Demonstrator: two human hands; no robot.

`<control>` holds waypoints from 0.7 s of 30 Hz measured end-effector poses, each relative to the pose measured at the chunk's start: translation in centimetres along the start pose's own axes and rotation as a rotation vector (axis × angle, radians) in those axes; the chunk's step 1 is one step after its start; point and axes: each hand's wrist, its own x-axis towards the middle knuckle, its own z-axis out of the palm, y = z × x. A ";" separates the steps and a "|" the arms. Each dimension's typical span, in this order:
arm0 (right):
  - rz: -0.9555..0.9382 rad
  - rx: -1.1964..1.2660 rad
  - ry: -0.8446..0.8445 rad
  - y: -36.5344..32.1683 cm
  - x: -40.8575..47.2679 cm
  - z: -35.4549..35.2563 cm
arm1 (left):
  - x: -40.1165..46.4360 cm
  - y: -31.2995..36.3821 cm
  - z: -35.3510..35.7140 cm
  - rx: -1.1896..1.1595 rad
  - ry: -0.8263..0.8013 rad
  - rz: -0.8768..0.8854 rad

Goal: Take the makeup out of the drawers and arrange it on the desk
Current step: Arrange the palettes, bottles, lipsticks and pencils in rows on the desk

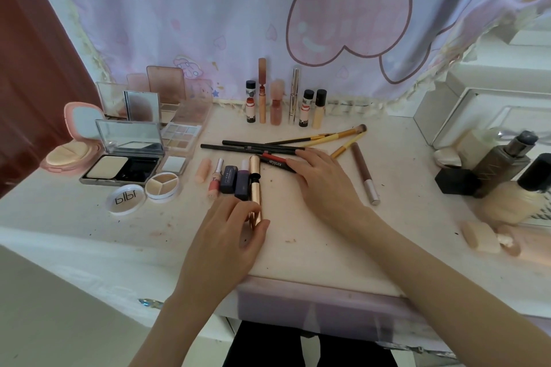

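Observation:
My left hand (229, 232) pinches the near end of a gold tube (255, 185) that lies lengthwise beside a row of small lipsticks (229, 179) on the white desk (313, 232). My right hand (323, 179) lies flat, its straight fingers touching a black and red pencil (275, 162) and long black pencils (250, 146). Yellow-handled brushes (337, 135) lie behind them. A brown pencil (365, 173) lies to the right of my right hand.
Open compacts and palettes (128, 155) fill the left of the desk. Upright tubes and bottles (280, 104) stand along the back by the curtain. Foundation bottles (501, 170) and sponges (483, 235) crowd the right. A drawer front (322, 307) sits under the desk edge.

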 end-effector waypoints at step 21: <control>0.445 0.201 0.055 7.6 -1.9 -2.9 | 9.4 3.9 2.8 0.079 -0.186 0.121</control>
